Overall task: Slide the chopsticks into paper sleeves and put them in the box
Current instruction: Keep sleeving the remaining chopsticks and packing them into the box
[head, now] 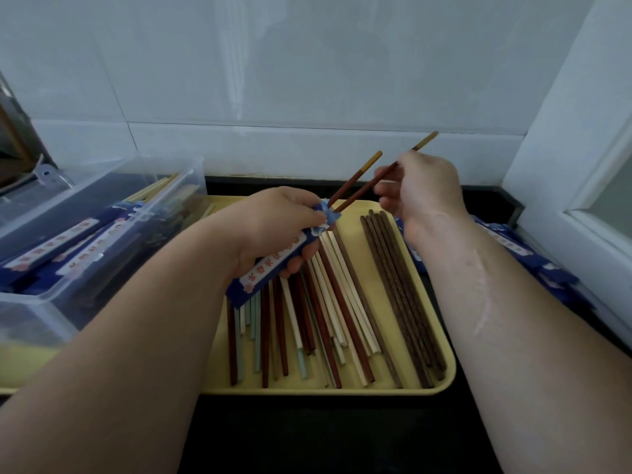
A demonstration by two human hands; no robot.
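Observation:
My left hand (273, 224) grips a blue paper sleeve (273, 265) with a white label, held slanted above the yellow tray (441, 381). Two reddish-brown chopsticks with pale tips stick out of the sleeve's upper mouth. One chopstick (355, 177) stands free of my fingers. My right hand (420, 189) pinches the other chopstick (367, 188) partway along, its tip showing beyond my fingers. Several loose chopsticks (328, 319), red, cream, pale blue and dark brown, lie on the tray. The clear plastic box (102, 213) at the left holds several sleeved pairs.
A stack of empty blue sleeves (533, 258) lies to the right of the tray, along a white window frame (581, 148). A white tiled wall (307, 80) rises behind the black counter (342, 439). The box's near wall overlaps the tray's left side.

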